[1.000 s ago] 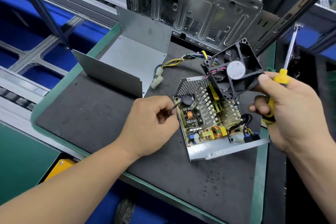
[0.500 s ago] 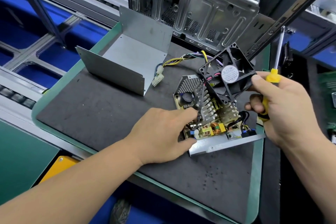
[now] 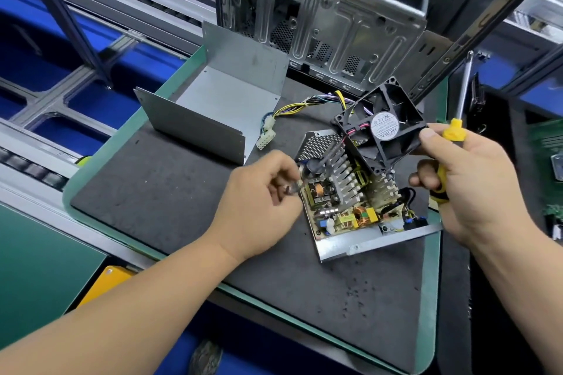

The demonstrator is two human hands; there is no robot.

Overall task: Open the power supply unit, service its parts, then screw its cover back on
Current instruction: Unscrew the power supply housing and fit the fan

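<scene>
The opened power supply unit (image 3: pixel 380 240) lies on the dark mat, its circuit board (image 3: pixel 344 216) and heat sinks exposed. My left hand (image 3: pixel 259 201) grips a thin dark tool, probably a brush (image 3: pixel 329 155), whose blurred tip is over the heat sink fins. My right hand (image 3: pixel 475 186) holds the black fan (image 3: pixel 380 128) lifted above the unit, still wired to it. The same hand grips a yellow-handled screwdriver (image 3: pixel 454 129), shaft pointing up. The grey metal cover (image 3: pixel 225 103) lies off the unit at the back left.
A wire bundle (image 3: pixel 292 109) with white connectors (image 3: pixel 266 137) runs between the cover and the unit. A metal computer case (image 3: pixel 320 24) stands behind. The mat (image 3: pixel 182 192) sits on a green-edged tray; conveyor rails run to the left, and a green circuit board (image 3: pixel 548 161) lies at the right.
My left hand swept the tool across the board and heat sink, then drew back to the unit's left edge. My right hand kept the fan raised, shifting slightly.
</scene>
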